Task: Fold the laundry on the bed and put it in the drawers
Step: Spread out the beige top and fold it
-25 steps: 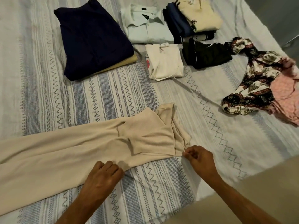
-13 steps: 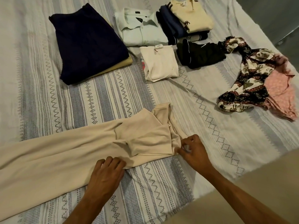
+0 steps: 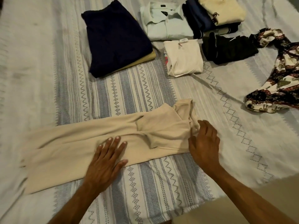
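Observation:
A long beige garment (image 3: 68, 147) lies flat across the near part of the bed (image 3: 40, 70), its top end folded over on the right. My left hand (image 3: 106, 160) rests palm down on its lower edge, fingers spread. My right hand (image 3: 204, 143) is at the garment's bunched right end, fingers apart and touching the cloth. Folded pieces lie at the far side: a navy one (image 3: 116, 38) on a yellow one, a pale blue shirt (image 3: 166, 23), a cream piece (image 3: 184, 57), a black piece (image 3: 226, 49) and a stack topped by a yellow top (image 3: 221, 10).
An unfolded floral garment (image 3: 278, 81) lies crumpled at the right edge of the bed. The striped bedspread shows between the beige garment and the folded piles. A beige surface (image 3: 242, 207) cuts across the bottom right corner.
My left hand has slid up onto the beige garment and spread flat. My right hand has moved from pinching the corner to lying against the bunched end. The view has shifted.

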A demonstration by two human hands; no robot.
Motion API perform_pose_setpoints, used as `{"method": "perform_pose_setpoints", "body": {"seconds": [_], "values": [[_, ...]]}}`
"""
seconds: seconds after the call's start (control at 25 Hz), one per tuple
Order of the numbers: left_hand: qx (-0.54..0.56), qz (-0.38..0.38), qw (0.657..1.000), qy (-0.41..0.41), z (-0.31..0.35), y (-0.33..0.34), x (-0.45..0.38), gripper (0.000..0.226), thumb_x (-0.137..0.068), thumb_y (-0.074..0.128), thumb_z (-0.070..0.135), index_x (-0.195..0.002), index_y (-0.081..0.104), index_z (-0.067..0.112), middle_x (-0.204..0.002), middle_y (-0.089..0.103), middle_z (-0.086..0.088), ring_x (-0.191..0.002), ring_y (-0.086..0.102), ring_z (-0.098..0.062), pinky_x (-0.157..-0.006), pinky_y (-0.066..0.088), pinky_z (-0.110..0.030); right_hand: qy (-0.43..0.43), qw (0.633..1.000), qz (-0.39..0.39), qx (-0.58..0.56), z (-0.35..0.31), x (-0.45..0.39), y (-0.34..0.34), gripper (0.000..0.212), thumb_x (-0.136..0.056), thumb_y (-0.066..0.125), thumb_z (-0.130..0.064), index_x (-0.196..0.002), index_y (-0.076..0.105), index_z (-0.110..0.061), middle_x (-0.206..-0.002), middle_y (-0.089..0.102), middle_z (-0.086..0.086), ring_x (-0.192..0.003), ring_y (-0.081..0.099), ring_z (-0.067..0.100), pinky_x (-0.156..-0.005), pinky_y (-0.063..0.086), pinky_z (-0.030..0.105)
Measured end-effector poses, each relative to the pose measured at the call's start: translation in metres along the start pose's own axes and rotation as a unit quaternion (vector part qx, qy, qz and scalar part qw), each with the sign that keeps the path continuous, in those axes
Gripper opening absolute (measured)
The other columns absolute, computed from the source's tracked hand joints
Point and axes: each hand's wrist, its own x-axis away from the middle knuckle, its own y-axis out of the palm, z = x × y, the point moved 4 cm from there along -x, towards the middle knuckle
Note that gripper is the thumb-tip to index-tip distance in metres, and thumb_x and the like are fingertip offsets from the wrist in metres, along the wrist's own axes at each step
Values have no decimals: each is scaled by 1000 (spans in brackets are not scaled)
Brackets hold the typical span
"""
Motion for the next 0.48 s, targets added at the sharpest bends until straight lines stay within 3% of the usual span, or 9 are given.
{"method": "perform_pose_setpoints", "body": {"seconds": [0.08,0.2,0.28,0.36,0.44,0.48], "values": [[14,-5,998,-58,-28,-3,20,73,-105,27,62,-166,15,25,-174,3,-3,-161,5,-27,-126,20,-56,-127,992,-11,-5,-47,18,14,70,-102,49,-33,-163,23,-10,-169,22,14,-156,21,33,-123,23,56],[41,-4,984,-171,-88,-8,60,75,-103,25,64,-166,9,27,-174,-4,1,-161,-3,-26,-126,14,-58,-253,961,-98,60,-94,43,63,71,-108,26,-52,-166,10,-14,-174,0,7,-161,2,25,-127,9,58],[57,-14,963,-263,-134,-12,86,77,-100,19,70,-165,-1,35,-173,-12,5,-160,-9,-27,-126,9,-61,-207,964,-128,109,-106,46,93,79,-106,18,-63,-166,7,-13,-174,-4,7,-161,-2,24,-126,5,62],[91,-13,920,-380,-179,-14,107,85,-97,18,80,-165,-5,35,-174,-10,2,-160,-5,-33,-122,11,-66,-134,978,-116,108,-116,44,102,79,-106,20,-60,-166,10,-10,-174,2,10,-161,0,26,-124,3,66],[158,-8,841,-518,-221,-19,129,105,-84,32,90,-165,4,30,-174,2,-5,-158,4,-37,-121,13,-69,-147,982,-69,96,-139,48,101,77,-105,27,-52,-165,12,-6,-173,6,15,-160,4,30,-122,5,69],[160,1,820,-550,-235,-21,135,112,-77,40,94,-162,17,26,-171,14,-10,-155,14,-40,-119,19,-69,-185,976,-53,97,-154,51,100,77,-105,30,-49,-165,11,-5,-172,7,17,-160,6,31,-122,7,69]]}}
